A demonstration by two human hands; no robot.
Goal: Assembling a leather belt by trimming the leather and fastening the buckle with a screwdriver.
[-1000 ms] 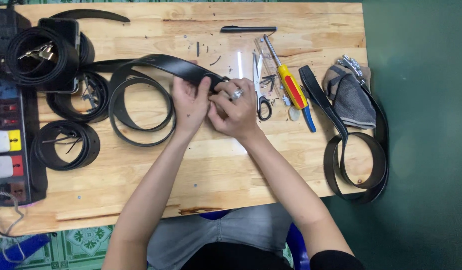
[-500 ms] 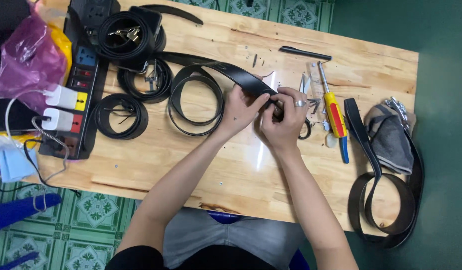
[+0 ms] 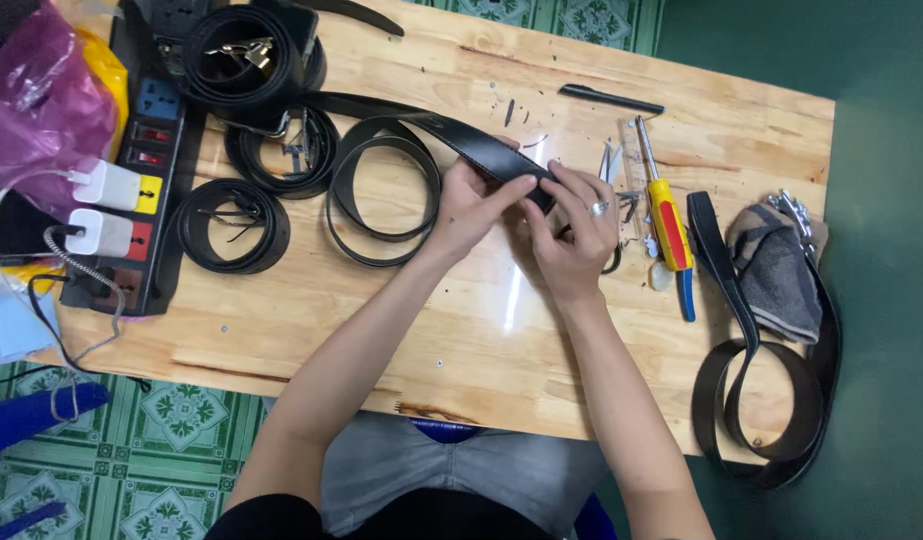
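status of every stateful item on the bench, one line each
Left hand: gripping the black belt end.
Right hand: pinching the same belt end.
Coiled belts: rolled, lying flat.
Power strip: two chargers plugged in.
Screwdriver: lying untouched.
Right-side belt: looped, partly overhanging the table edge.

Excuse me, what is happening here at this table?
A person sits at a wooden table and holds the end of a black leather belt with both hands: the left hand and the right hand pinch it together. Coiled belts lie to the left, and a red-and-yellow screwdriver lies to the right.
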